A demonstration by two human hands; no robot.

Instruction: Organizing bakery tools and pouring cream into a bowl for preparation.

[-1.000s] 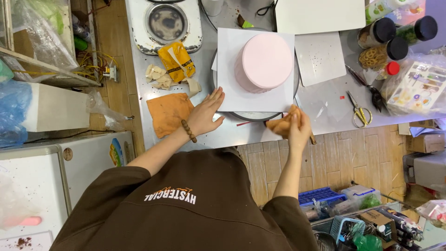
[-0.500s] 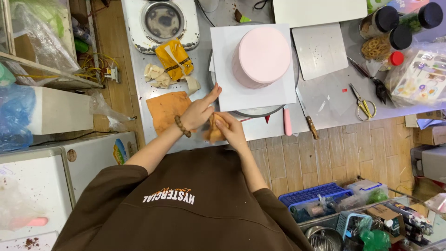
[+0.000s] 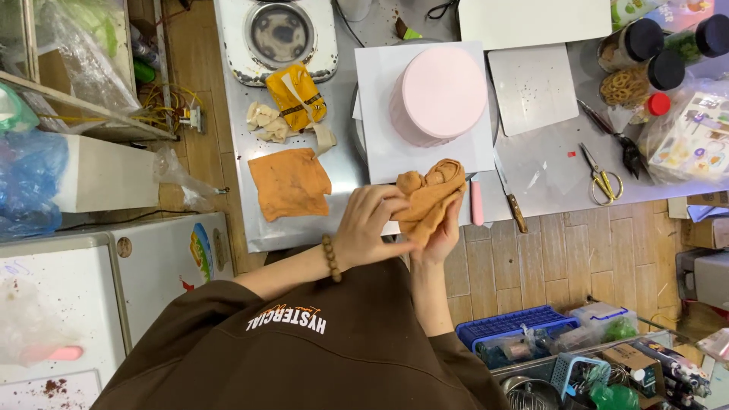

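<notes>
orange cloth [image 3: 429, 199] | bunched between both hands | left hand [image 3: 372, 228] pinching it | right hand [image 3: 442, 234] gripping beneath

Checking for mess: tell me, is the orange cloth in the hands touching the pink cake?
No, the bunched orange cloth sits apart from the pink cake.

Two hands are showing: the left hand [image 3: 372, 228] and the right hand [image 3: 440, 231]. Two orange cloths are lying in view, one bunched cloth [image 3: 429, 193] and one flat cloth [image 3: 290, 182] on the bench [image 3: 547, 167]. One pink cake [image 3: 440, 95] is standing there. Two scissors [image 3: 604, 178] are lying nearby, and three dark-lidded jars [image 3: 630, 42].
</notes>
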